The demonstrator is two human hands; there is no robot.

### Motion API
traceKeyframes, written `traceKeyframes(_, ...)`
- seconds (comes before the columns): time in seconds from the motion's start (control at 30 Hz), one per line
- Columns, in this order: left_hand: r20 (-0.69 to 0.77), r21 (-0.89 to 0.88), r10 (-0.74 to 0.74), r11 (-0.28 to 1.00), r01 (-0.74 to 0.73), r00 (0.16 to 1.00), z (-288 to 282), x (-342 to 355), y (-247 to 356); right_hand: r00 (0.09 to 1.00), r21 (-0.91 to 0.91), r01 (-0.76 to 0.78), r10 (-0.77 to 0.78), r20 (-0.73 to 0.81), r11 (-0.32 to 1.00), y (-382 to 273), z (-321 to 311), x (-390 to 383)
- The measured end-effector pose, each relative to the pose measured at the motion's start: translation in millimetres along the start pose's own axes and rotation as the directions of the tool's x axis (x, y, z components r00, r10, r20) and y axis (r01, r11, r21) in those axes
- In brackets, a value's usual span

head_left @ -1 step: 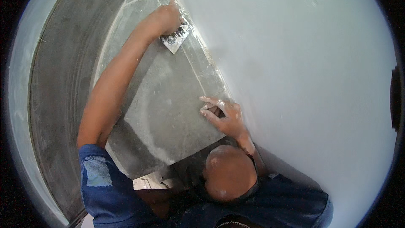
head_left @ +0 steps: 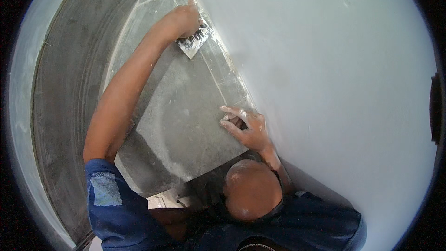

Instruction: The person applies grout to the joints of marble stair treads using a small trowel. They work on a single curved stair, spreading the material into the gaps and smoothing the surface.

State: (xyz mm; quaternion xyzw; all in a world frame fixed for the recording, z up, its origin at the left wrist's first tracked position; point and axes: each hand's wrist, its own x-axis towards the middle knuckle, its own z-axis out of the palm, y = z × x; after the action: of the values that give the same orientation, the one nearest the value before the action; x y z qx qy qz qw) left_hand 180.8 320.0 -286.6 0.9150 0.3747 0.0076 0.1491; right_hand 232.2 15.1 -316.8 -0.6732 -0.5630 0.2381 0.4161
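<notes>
- Where it spreads across the right side, the smooth pale wall (head_left: pixel 334 74) meets the grey work along a long, white-smeared edge.
- The wedge-shaped grey slab (head_left: pixel 186 111) narrows toward the top of the view; it looks hard, rigid and dry, likely too heavy to shift by touch.
- The person's right hand (head_left: pixel 251 128) lies low by the wall edge, near the slab's right side. Its grip is loosely curled, thumb and forefinger tips a little apart, with nothing seen between them.
- The person's left hand (head_left: pixel 183 22) is near the slab's narrow end, its grip clamped on the putty scraper.
- The putty scraper (head_left: pixel 193 44) sits beside the white-smeared edge, one corner of its blade pointing down the slab; whether that corner touches is hard to tell. It should be light, with a thin, stiff blade that may flex slightly under pressure and is unlikely to break. The smears on its face could make the metal slippery, so the best hold is behind the blade, where the fist closes, clear of the edge. Any handle is hidden by the hand.
</notes>
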Motion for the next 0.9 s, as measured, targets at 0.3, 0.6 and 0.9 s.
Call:
traceKeyframes(0.3, 0.027, -0.046, 0.022, 0.999, -0.020, 0.999, 0.9, 1.9, -2.5, 0.997, 0.010, -0.075, 0.075, 0.023, 0.997, -6.0, -0.2, 0.6)
traceKeyframes(0.6, -0.001, -0.025, 0.049, 0.998, -0.049, 0.999, -9.7, 0.0, 12.9, 0.995, 0.013, -0.094, 0.094, 0.017, 0.995, -8.4, -2.7, 0.2)
traceKeyframes(0.9, -0.019, 0.034, 0.012, 0.999, -0.012, 1.000, -7.7, 4.2, 3.2, 0.993, 0.012, -0.109, 0.109, 0.052, 0.994, -5.9, -2.7, -0.4)
